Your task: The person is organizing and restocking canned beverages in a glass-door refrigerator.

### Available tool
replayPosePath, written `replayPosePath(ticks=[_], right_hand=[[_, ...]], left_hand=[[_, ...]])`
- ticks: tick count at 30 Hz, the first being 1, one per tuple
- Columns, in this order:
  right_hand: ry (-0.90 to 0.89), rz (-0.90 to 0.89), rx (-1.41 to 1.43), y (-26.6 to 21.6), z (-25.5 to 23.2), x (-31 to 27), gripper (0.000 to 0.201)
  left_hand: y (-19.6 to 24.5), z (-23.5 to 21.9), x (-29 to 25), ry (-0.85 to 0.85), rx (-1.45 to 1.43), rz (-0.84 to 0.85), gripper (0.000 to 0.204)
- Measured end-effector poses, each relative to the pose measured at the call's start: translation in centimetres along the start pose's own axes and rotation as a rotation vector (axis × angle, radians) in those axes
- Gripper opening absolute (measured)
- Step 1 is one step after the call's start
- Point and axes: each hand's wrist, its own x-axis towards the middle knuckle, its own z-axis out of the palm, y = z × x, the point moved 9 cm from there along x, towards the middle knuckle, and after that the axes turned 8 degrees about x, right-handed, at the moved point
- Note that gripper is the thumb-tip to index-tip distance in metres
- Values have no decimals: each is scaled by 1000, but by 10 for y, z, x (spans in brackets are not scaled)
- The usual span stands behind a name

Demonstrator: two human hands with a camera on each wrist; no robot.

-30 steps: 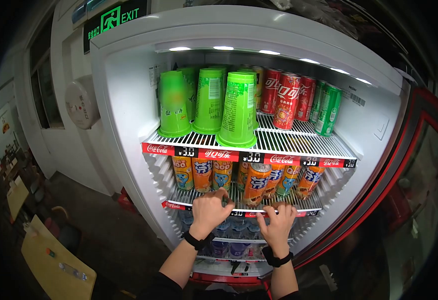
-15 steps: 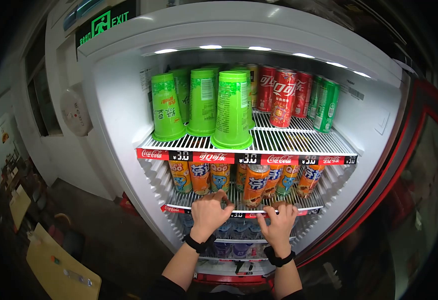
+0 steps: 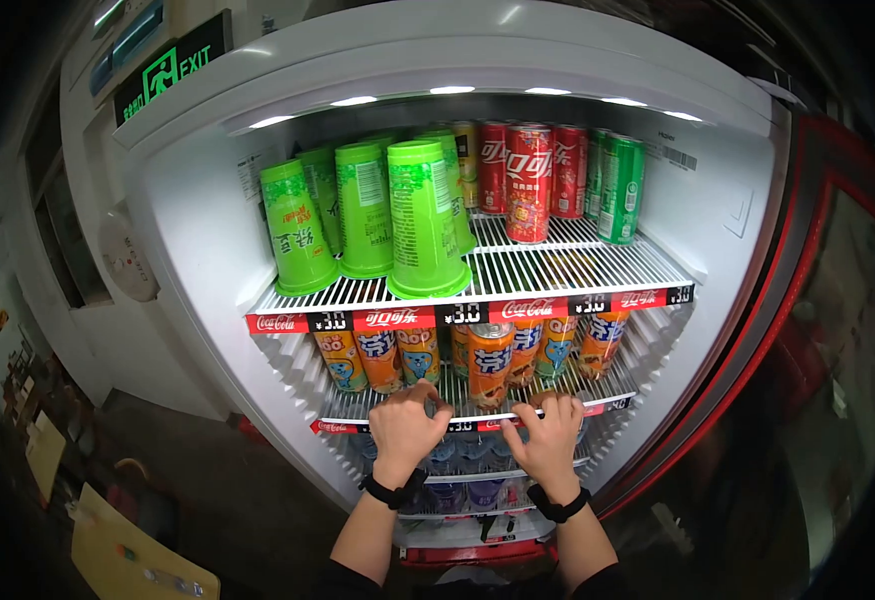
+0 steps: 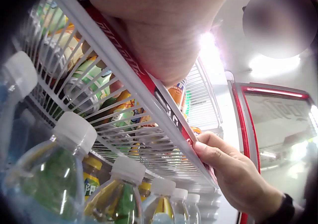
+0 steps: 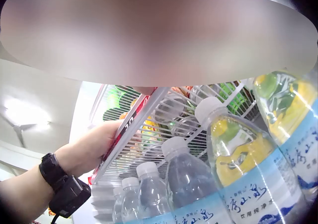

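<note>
Both hands grip the front edge of the fridge's second wire shelf (image 3: pixel 353 408). My left hand (image 3: pixel 406 428) holds it left of centre, below cans with blue bears. To the right, my right hand (image 3: pixel 550 438) holds the same edge, just right of a forward-standing orange can (image 3: pixel 490 368). In the left wrist view, the right hand (image 4: pixel 243 177) has its thumb against the shelf rail (image 4: pixel 117 72) and its fingers over the top. The right wrist view shows the left hand (image 5: pixel 89 147) at the label strip; its fingertips are hidden.
Upside-down green cups (image 3: pixel 420 220), red cans (image 3: pixel 529 185) and green cans (image 3: pixel 622 190) stand on the top shelf. Bottles with white caps (image 4: pixel 74 134) stand below the gripped shelf. A red-edged glass door (image 3: pixel 808 300) is at right, and a table (image 3: pixel 128 550) at lower left.
The head view has shifted, so the upper shelf and its cups and cans appear farther left. Both hands keep their hold on the shelf edge, and the drinks stay in the same arrangement.
</note>
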Motion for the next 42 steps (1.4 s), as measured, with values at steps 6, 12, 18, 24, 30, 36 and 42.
replayPosePath(ticks=[6, 12, 18, 24, 30, 36, 42], right_hand=[[24, -14, 8, 0, 0, 0, 26], [16, -5, 29, -2, -3, 2, 26], [56, -37, 190, -24, -29, 22, 32], [-180, -123, 198, -32, -1, 28, 33], [-138, -131, 148, -30, 16, 22, 33], [-36, -89, 130, -29, 20, 20, 23], [29, -47, 121, -27, 19, 24, 18]], left_hand=[[-3, 4, -1, -35, 33, 10, 12], [-4, 7, -3, -23, 39, 17, 13], [-3, 5, -1, -14, 31, 16, 8], [-3, 7, -2, 4, 46, 32, 6], [-3, 5, -1, 2, 38, 34, 6], [-5, 7, -1, 8, 28, 42, 6], [-3, 7, -1, -33, 37, 33, 8]])
